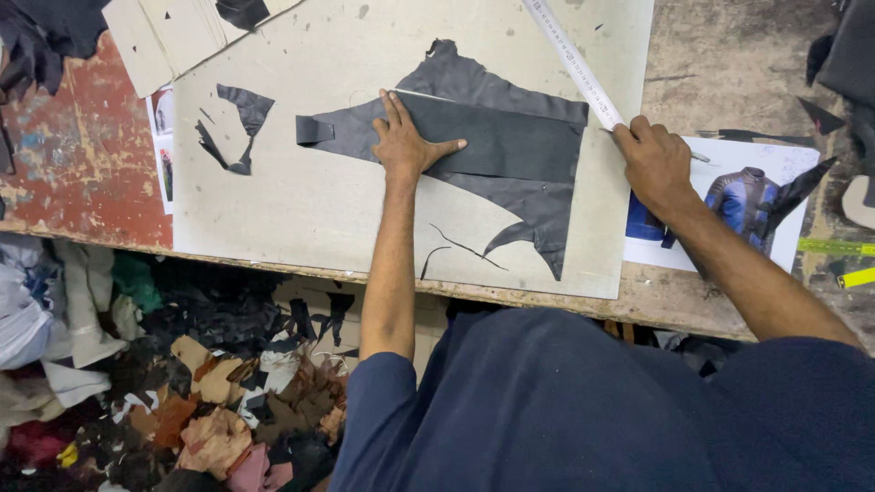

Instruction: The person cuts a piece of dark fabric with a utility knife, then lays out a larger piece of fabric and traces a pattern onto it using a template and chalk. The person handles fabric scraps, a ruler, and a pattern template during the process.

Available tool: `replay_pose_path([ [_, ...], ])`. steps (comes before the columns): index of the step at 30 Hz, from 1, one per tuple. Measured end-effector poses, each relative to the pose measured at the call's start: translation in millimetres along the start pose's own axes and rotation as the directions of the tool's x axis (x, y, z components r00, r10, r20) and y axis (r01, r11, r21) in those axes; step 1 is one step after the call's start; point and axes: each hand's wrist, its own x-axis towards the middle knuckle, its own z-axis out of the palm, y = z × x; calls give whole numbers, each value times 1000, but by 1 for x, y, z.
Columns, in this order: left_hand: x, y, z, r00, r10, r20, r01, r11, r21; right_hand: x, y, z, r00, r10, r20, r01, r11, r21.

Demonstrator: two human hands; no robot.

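The dark pattern strip lies lengthwise left to right on black leather. The left hand presses it flat, fingers spread. The right hand, at its right end, pinches a cutting tool.

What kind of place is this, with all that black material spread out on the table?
Probably a leather garment workshop. A left hand presses a pattern piece on black leather, a printed jacket picture lies nearby, and cut scraps pile up on the floor.
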Motion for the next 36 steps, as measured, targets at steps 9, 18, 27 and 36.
replay_pose_path([
  [9, -7, -3, -1, 994, 33, -102, -38, 998, -48, 92, -57, 22, 998, -68, -10, 68, 971, 229],
  [18, -12, -22, -11, 947, 205, -247, -256, 947, -195, 60, -78, -35, 965, 194, -179, -176, 978, 112],
  [27, 75, -78, -33, 434, 898, -70, -900, 427, -92, 75, -245, 12, 969, -35, -244, 104, 955, 276],
  [36, 84, -84, -19, 289, 957, 32, -957, 290, 4, 127, -302, 77, 962, -163, -220, 216, 945, 243],
])
